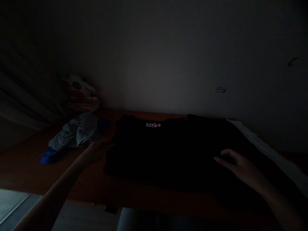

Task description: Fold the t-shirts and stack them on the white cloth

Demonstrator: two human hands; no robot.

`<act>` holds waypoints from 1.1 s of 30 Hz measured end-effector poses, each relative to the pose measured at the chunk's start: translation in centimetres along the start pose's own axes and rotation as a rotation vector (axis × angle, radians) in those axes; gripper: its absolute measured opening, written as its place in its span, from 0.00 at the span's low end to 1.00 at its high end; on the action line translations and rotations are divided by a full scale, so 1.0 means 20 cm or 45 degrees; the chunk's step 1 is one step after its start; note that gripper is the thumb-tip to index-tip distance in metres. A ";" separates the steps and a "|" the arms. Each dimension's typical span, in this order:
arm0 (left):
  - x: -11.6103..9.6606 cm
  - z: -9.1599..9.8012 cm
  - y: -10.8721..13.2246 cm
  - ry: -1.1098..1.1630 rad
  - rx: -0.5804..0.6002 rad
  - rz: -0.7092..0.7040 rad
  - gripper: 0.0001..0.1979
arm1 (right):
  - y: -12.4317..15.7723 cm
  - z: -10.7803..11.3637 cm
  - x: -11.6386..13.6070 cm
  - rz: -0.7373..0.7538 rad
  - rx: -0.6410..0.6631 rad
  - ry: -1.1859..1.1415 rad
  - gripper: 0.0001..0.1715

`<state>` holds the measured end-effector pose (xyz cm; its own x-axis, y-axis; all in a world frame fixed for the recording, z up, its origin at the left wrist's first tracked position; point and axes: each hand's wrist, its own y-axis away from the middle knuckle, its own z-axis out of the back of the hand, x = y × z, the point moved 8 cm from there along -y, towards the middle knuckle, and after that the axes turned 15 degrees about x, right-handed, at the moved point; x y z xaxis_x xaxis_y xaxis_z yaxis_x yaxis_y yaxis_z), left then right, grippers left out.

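Note:
A black shirt [149, 154] with a small printed neck label [153, 125] lies spread on the reddish-brown table [79, 183], its neckline toward the wall. At the shirt's left edge is my left hand [97, 150], fingers stretched out; in the dark I cannot tell whether they touch the cloth. My right hand [237, 163] is over the dark cloth on the right, thumb and fingers apart, with nothing visible between them. More black clothing [209, 131] lies there, and its border with the shirt is hard to make out.
A crumpled grey garment with blue parts [77, 131] lies at the left. Behind it, a white and dark object [78, 85] rests on a stack of boxes or books [84, 104]. White cloth [264, 147] shows at the right. A wall [154, 64] rises behind; a curtain [26, 83] hangs left.

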<state>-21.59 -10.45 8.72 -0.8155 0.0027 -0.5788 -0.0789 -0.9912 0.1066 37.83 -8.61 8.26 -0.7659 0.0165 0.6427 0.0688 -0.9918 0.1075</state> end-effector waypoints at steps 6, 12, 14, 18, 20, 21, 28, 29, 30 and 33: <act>0.12 0.20 0.09 0.188 -0.317 0.119 0.20 | 0.03 0.08 -0.05 -0.102 -0.247 -0.033 0.29; 0.00 0.09 0.04 -0.246 -0.340 -0.107 0.17 | -0.02 -0.11 -0.01 -0.026 0.075 0.107 0.21; -0.10 -0.02 0.03 -0.372 -0.221 -0.302 0.16 | -0.02 -0.13 0.00 -0.021 0.055 0.148 0.18; -0.21 -0.20 0.01 -0.523 0.118 -0.476 0.16 | -0.02 -0.11 0.08 0.132 0.008 0.183 0.16; -0.24 -0.22 0.00 -0.584 0.163 -0.485 0.15 | -0.04 -0.09 0.10 0.139 -0.004 0.168 0.13; -0.27 -0.22 0.01 -0.603 0.169 -0.510 0.15 | -0.05 -0.08 0.10 0.101 -0.026 0.130 0.14; -0.37 -0.30 0.00 -0.591 0.289 -0.525 0.15 | -0.12 -0.10 0.09 -0.168 0.107 -0.539 0.20; -0.35 -0.31 -0.02 -0.608 0.273 -0.454 0.17 | -0.12 -0.12 0.09 -0.176 0.145 -0.580 0.19; -0.33 -0.32 -0.04 -0.636 0.249 -0.400 0.18 | -0.12 -0.13 0.10 -0.186 0.167 -0.605 0.19; -0.30 -0.34 -0.08 -0.724 0.179 -0.417 0.18 | -0.09 -0.16 0.12 -0.182 0.225 -0.644 0.20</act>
<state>-12.67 -9.81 6.58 -0.9087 0.4082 -0.0869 -0.4164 -0.9006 0.1243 33.75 -7.24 7.19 -0.3760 0.2516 0.8918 0.1260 -0.9396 0.3182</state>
